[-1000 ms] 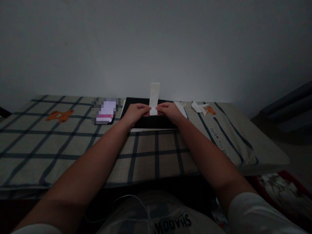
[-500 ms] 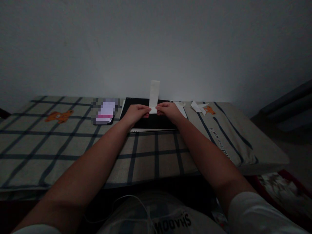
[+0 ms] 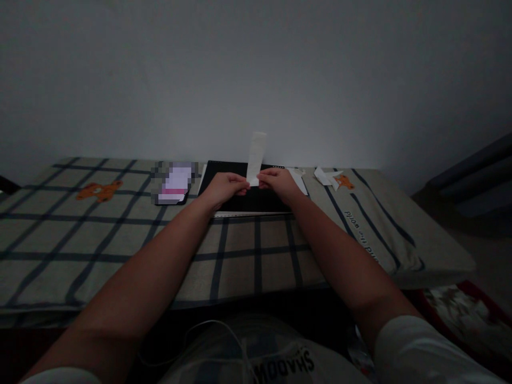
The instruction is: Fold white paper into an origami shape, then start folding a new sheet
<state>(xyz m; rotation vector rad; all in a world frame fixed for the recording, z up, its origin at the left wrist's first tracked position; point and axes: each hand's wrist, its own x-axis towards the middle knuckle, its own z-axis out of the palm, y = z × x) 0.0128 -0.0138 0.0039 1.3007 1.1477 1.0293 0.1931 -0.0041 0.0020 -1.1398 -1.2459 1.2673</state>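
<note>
Dim room; plain grey wall point(image 3: 256, 69) standing behind a low surface covered by a checked cloth point(image 3: 120, 234) with dark grid lines and small orange bear prints.

Gripping a narrow white paper strip point(image 3: 256, 157) at its lower end: left hand point(image 3: 224, 188) pinching from the left, right hand point(image 3: 280, 184) pinching from the right, fingertips of both meeting at the strip's bottom edge. Strip standing nearly upright, tilting slightly to the right at the top, rising above the hands against the wall. Both hands closed on the strip, hovering just above a black notebook point(image 3: 248, 200); contact between hands and notebook not discernible.

Notebook lying flat on the cloth near the wall, white page edges showing along its near side. Lying just left of the notebook: a dark flat object with a pixelated, light-coloured face point(image 3: 175, 183). Lying right of the notebook, near the wall: white paper scraps point(image 3: 326, 175), one beside an orange bear print. Printed lettering running along the cloth's right edge. Both forearms extending bare over the cloth, light sleeves showing at the bottom corners.
</note>
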